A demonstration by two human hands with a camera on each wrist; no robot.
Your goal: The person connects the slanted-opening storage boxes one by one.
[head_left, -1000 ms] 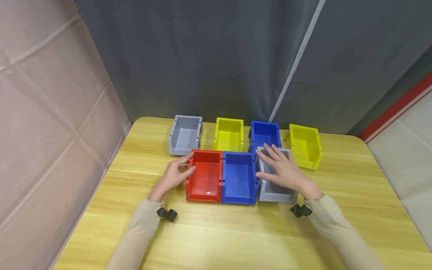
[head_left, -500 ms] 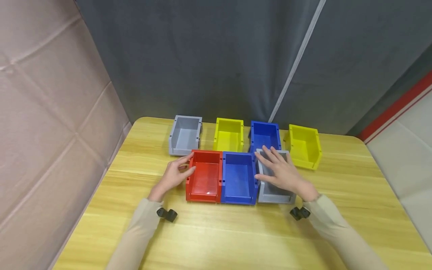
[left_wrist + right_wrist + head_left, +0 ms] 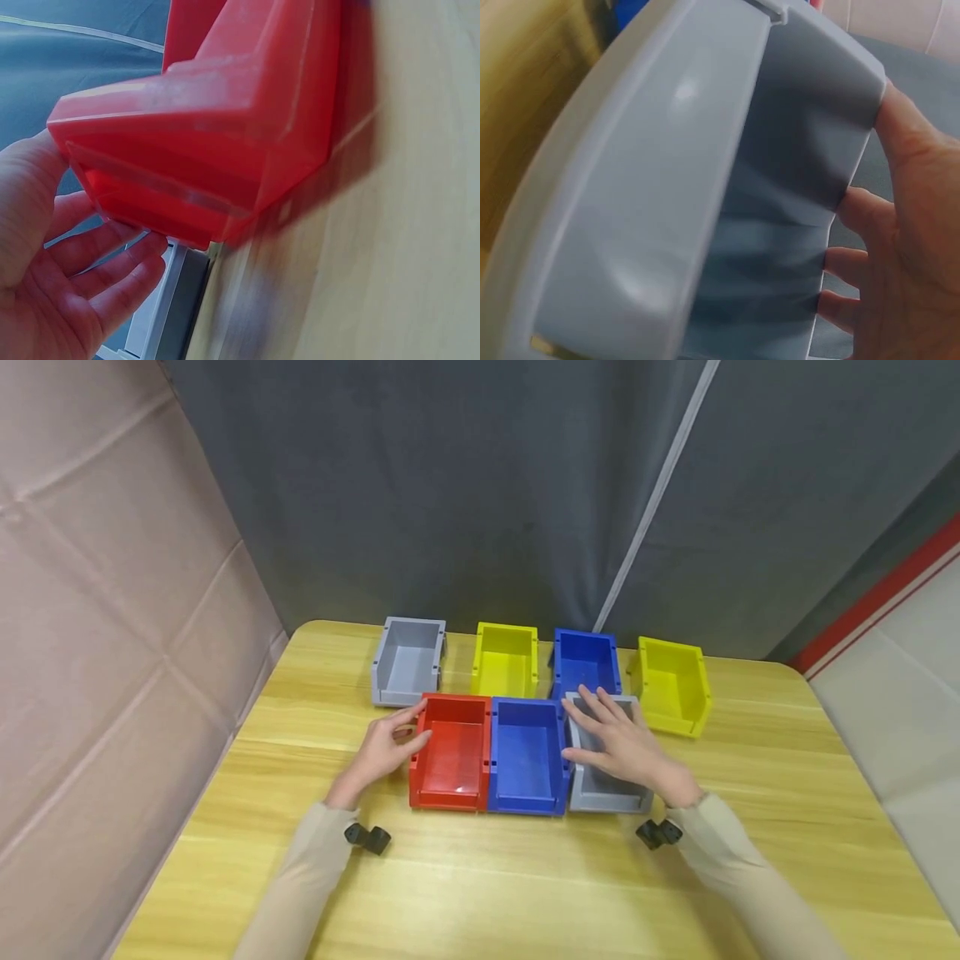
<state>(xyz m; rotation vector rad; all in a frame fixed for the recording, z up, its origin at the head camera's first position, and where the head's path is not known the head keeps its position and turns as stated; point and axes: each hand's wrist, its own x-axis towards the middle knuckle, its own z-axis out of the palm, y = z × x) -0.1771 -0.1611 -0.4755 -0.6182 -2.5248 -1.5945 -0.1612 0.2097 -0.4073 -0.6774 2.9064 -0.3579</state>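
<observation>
In the head view, a red bin [image 3: 452,760], a blue bin [image 3: 523,756] and a grey bin [image 3: 609,802] stand in a front row, side by side. My left hand [image 3: 378,752] touches the red bin's left side, thumb at the side rim and fingers towards the back corner. Spread over the grey bin is my right hand [image 3: 630,750], its thumb reaching the left rim. The left wrist view has the red bin [image 3: 225,105] against relaxed fingers of the left hand [image 3: 52,277]; in the right wrist view, fingertips of the right hand [image 3: 907,217] meet the grey bin's edge [image 3: 652,150].
Behind the front row stand another grey bin [image 3: 408,664], a yellow bin [image 3: 505,664], a second blue bin [image 3: 585,662] and, at the right, a second yellow bin [image 3: 670,689]. All rest on a wooden table [image 3: 465,893], with a dark curtain [image 3: 420,493] behind.
My right hand and the front grey bin have shifted slightly left and towards me, bringing the bin closer to the front blue one. The left hand keeps its place at the red bin.
</observation>
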